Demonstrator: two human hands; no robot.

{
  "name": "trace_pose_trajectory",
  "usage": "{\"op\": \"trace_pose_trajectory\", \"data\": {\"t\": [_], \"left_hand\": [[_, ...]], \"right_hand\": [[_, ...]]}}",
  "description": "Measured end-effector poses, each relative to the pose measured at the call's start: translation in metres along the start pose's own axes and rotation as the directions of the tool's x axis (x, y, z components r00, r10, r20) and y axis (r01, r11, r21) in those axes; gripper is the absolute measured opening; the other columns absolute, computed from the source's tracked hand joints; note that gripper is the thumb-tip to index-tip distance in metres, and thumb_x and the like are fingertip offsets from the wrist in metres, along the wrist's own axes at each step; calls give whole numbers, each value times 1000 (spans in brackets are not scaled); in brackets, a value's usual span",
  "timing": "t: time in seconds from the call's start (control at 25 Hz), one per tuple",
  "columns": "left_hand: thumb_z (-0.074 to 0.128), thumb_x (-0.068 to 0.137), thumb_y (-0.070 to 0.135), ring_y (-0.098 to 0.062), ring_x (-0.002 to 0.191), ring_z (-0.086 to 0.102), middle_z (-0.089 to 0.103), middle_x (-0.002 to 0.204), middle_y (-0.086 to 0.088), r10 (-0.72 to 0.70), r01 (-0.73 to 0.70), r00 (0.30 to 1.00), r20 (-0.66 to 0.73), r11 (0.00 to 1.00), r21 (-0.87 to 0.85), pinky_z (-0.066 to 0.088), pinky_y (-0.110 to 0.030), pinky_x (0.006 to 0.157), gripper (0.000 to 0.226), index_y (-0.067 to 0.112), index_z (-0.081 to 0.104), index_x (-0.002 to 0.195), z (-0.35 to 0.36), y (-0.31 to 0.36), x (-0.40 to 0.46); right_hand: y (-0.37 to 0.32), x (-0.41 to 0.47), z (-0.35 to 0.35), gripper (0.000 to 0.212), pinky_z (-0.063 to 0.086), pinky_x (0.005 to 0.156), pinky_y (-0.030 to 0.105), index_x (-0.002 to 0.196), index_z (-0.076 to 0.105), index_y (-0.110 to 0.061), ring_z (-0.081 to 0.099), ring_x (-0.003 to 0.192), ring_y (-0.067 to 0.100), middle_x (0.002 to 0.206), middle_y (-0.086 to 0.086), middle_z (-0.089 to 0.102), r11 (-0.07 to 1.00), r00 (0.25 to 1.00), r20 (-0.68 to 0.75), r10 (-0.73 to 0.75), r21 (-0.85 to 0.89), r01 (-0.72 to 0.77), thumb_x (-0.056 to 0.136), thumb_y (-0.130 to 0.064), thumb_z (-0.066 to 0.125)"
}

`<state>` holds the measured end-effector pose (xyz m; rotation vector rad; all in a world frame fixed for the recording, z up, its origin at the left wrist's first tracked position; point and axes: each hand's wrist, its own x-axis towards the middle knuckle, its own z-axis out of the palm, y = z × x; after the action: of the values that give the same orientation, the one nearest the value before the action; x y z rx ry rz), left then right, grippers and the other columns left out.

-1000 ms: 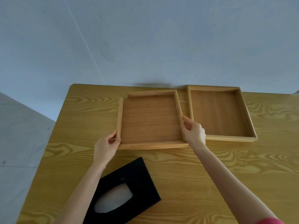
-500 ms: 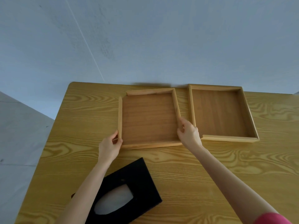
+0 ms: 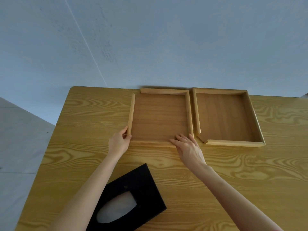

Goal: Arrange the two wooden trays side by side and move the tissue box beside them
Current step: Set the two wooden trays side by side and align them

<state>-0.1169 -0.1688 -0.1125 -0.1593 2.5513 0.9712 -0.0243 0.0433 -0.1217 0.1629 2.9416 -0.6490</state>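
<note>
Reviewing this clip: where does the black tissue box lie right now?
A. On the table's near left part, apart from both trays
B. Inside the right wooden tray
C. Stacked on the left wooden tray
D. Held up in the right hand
A: the black tissue box lies flat on the table near the person, partly under the left forearm, apart from the left tray and the right tray.

Left hand (image 3: 118, 142) pinching, thumb up; right hand (image 3: 188, 146) flat, fingers spread.
</note>
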Motion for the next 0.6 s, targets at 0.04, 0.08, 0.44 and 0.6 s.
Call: {"op": "trace_pose_trajectory", "data": {"t": [0.04,0.08,0.44,0.6], "left_hand": [[48,91,21,-26,122,50,48,138,-13,12,-12,1000,7,1000,1,39,-35,101,46,14,38,135,2,3,4],[48,91,21,-26,122,49,48,139,-12,25,-25,1000,12,1000,4,40,-35,100,46,13,38,135,4,7,8],[48,91,23,-26,125,47,49,138,-12,38,-39,999,8,999,28,38,-38,103,47,13,38,136,11,10,15],[47,92,25,-27,130,41,42,143,-12,62,-69,994,91,995,72,35,-38,105,52,13,29,140,6,11,12]], "right_hand": [[3,3,0,39,4,115,28,127,53,-19,37,135,17,139,9,50,1000,1000,-6,15,5,-15,94,-3,40],[6,5,-1,39,5,116,27,127,53,-19,38,135,16,139,9,49,999,999,-10,31,10,-31,95,-3,39],[13,10,-5,38,7,116,27,124,56,-18,39,134,15,140,9,49,999,999,1,32,36,-32,94,-1,41],[10,11,-12,41,7,117,27,130,50,-20,34,136,13,143,6,46,998,997,54,58,37,-60,92,-5,44]]}}
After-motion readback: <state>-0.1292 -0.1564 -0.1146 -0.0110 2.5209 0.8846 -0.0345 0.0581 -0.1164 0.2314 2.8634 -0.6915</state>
